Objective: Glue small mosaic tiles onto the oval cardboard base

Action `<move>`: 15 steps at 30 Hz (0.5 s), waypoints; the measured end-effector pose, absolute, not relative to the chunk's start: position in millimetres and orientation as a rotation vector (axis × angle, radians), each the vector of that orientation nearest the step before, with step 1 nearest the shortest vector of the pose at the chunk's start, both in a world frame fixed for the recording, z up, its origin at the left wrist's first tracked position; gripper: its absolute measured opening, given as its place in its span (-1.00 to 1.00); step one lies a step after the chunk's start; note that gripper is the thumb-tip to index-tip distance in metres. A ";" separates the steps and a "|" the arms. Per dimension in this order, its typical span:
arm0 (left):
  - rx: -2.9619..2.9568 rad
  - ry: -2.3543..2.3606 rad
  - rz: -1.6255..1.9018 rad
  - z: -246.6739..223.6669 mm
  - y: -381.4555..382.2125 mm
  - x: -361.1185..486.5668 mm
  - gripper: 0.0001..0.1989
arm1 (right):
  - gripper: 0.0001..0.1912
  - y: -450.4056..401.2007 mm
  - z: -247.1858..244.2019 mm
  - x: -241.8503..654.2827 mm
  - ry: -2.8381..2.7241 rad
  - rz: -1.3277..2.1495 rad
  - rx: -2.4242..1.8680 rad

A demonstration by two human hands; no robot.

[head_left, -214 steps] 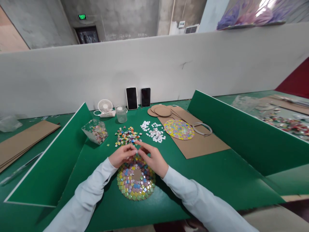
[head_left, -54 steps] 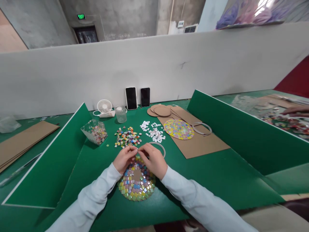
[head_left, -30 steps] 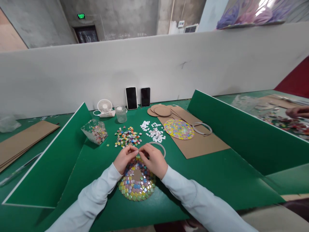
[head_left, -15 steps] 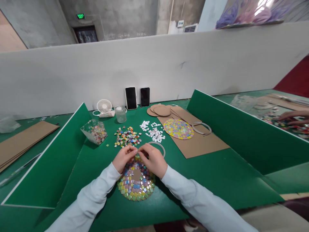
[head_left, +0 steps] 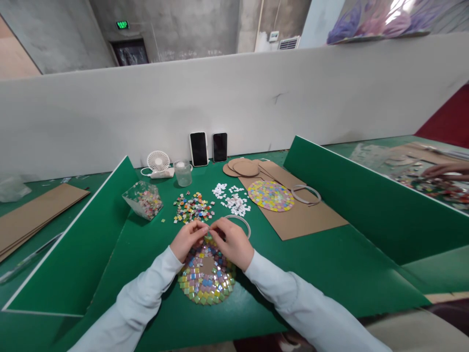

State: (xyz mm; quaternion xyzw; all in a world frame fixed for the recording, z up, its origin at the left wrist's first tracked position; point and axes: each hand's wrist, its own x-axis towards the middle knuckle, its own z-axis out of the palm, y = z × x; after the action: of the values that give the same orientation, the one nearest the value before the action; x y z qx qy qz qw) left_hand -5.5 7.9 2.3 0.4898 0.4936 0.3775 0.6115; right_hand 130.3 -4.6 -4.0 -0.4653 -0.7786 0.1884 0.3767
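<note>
My left hand [head_left: 190, 238] and my right hand [head_left: 231, 242] meet fingertip to fingertip, each in a pinch. Whatever lies between the fingertips is too small to make out. Beneath them is a round mosaic disc [head_left: 207, 283], covered in square tiles of green, yellow, pink and blue, with a bare brown patch at its middle. The hands hide part of its far edge. Just beyond lie a heap of loose coloured tiles [head_left: 194, 207] and a scatter of white paper bits [head_left: 236, 204]. A roll of pale tape [head_left: 246, 224] sits partly behind my right hand.
A clear tub of tiles [head_left: 145, 200], a small white fan [head_left: 158, 161], a glass [head_left: 182, 173] and two phones [head_left: 199, 149] stand behind. A second mosaic disc [head_left: 271, 195] rests on cardboard [head_left: 304, 225] at right. Green dividers [head_left: 351, 205] flank the workspace; beyond one is another person's hand [head_left: 445, 170].
My hands stay almost exactly in place, still pinched together over the disc. Beyond the right divider, the other person's hand has shifted slightly.
</note>
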 end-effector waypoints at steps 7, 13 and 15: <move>1.158 1.134 0.882 3.3 8.0 -4.0 -0.67 | -0.88 -3.6 -4.8 129.2 -1.984 0.500 -1.198; 1.178 1.153 0.854 5.2 7.7 -3.0 -0.66 | -0.89 -3.3 -4.1 128.5 -1.968 0.525 -1.203; 1.179 1.157 0.848 6.0 7.9 -2.5 -0.65 | -0.89 -3.2 -3.5 128.7 -1.960 0.546 -1.192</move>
State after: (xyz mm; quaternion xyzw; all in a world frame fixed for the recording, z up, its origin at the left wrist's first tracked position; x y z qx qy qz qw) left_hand -2.5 7.9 6.0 0.5085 0.4988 0.3656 0.5992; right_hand 128.7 -3.2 -3.5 -0.4674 -0.7680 0.2142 0.3818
